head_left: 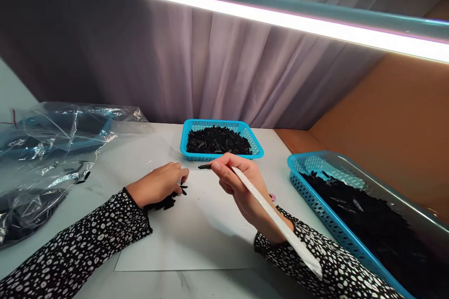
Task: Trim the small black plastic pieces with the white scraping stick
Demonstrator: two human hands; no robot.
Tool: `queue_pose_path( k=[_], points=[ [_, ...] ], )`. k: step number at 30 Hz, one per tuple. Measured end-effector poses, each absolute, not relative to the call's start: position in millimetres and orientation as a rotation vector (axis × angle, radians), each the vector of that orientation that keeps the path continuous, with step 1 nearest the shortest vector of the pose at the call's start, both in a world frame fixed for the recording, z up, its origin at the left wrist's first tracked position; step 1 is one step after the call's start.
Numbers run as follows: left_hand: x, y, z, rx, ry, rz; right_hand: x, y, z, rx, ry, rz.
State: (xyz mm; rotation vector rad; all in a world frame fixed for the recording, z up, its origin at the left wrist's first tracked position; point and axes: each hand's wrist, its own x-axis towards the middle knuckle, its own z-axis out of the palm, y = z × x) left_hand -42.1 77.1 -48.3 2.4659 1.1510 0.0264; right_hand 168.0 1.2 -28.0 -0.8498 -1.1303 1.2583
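Observation:
Over a small heap of black slivers [164,203] on a white sheet [196,243], my left hand [161,184] bends its fingers downward. Some slivers show at its thumb tip; what lies inside the curled fingers is hidden. My right hand [242,184] is closed around a slim tool with a white, wrapped-looking handle [277,219], which slants back over the forearm. From those fingertips a thin dark tip [204,167] points left, above the sheet's far part. Whether this tip belongs to the tool or is a separate sliver, I cannot tell. The hands are apart.
Behind the sheet stands a blue basket [221,156] of black pieces. A larger blue basket [326,219], with more black pieces and a clear cover, is at right. Clear plastic bags [70,135] lie at left. A bright tube lamp [287,18] hangs overhead.

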Motion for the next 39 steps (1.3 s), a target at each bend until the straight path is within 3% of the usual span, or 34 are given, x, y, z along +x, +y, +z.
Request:
queue_pose_path(
  k=[16, 24, 29, 39],
  points=[
    [-37, 70, -40, 2.379, 1.166, 0.143, 166, -3, -22, -0.83, -1.013, 1.51],
    [-25, 62, 0, 2.018, 1.093, 0.43, 171, 5, -25, -0.772, -0.933, 1.552],
    [-18, 47, 19, 1.685, 0.987, 0.603, 171, 10, -33, -0.881, -1.08, 1.38],
    [-15, 38, 22, 1.642, 0.983, 0.694, 174, 9, -39, -0.952, -1.394, 0.946]
  ],
)
